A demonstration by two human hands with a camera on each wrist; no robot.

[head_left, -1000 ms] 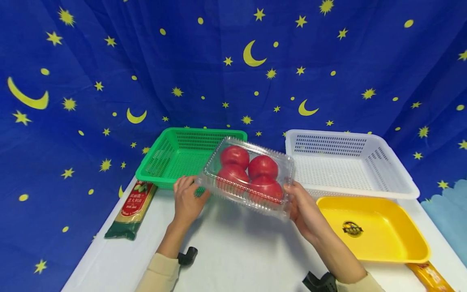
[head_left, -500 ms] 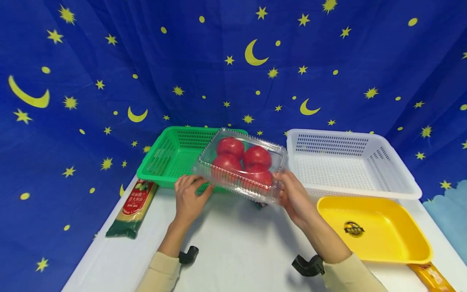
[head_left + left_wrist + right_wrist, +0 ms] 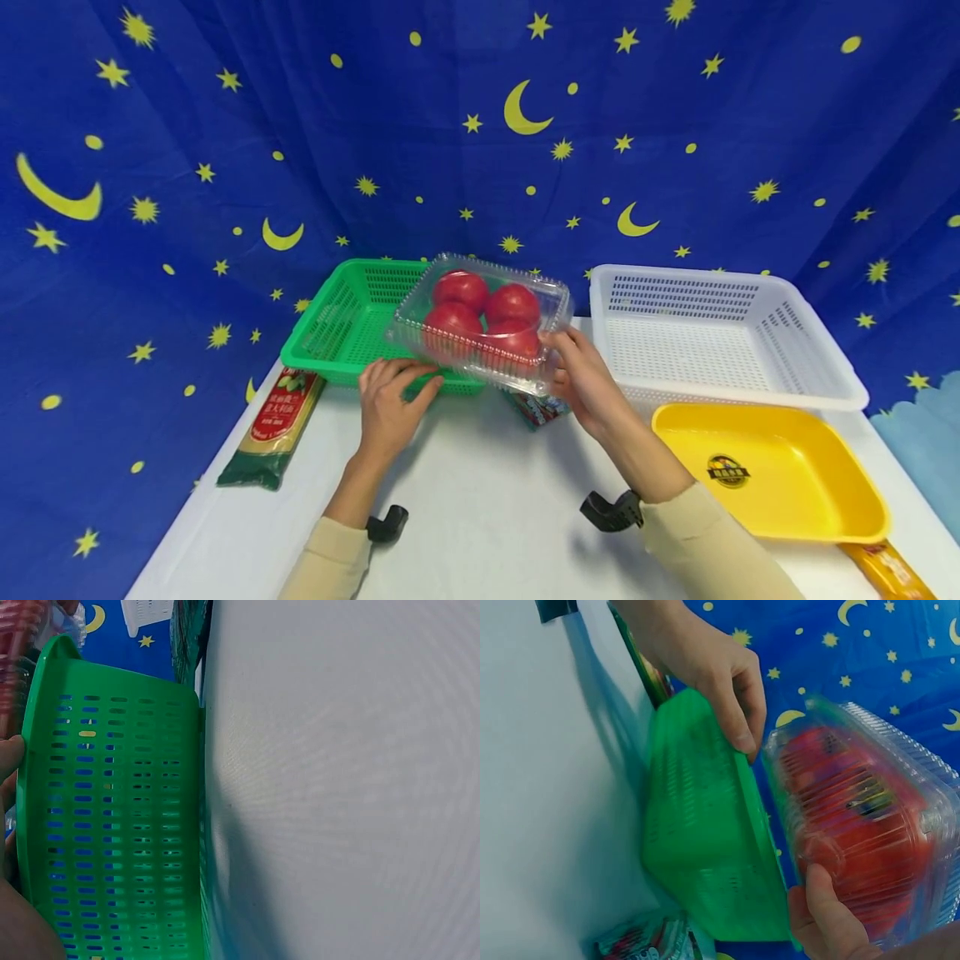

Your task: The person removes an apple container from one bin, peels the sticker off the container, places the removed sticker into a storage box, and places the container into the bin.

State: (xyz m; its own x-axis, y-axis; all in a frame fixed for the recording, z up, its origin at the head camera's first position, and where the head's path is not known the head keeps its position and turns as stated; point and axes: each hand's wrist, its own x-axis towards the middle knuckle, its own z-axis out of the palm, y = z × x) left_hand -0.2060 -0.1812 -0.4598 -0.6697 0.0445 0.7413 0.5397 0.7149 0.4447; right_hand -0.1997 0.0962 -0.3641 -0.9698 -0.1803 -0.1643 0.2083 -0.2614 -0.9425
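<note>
In the head view, my right hand [image 3: 588, 379] grips the near right corner of a clear plastic clamshell box [image 3: 480, 321] of several round red fruits [image 3: 457, 287]. The box is tilted, raised over the right part of a green slotted basket [image 3: 341, 333]. My left hand [image 3: 390, 404] holds the basket's near rim, the thumb on the outer side in the right wrist view. That view shows the clamshell box [image 3: 855, 825] close beside the rim, with right-hand fingers [image 3: 829, 911] on its side. The left wrist view looks along the basket's slotted wall [image 3: 120, 795].
A white basket [image 3: 682, 358] and a yellow tray [image 3: 780, 475] stand at right, an orange packet [image 3: 885, 571] by the tray. A red and green pasta bag [image 3: 273, 425] lies left. A dark printed packet [image 3: 536, 408] lies below the box, on the white table [image 3: 480, 517].
My right hand has carried the clamshell box leftward and away from me, further over the green basket. The dark packet has come into sight beneath it. My left hand stays at the rim.
</note>
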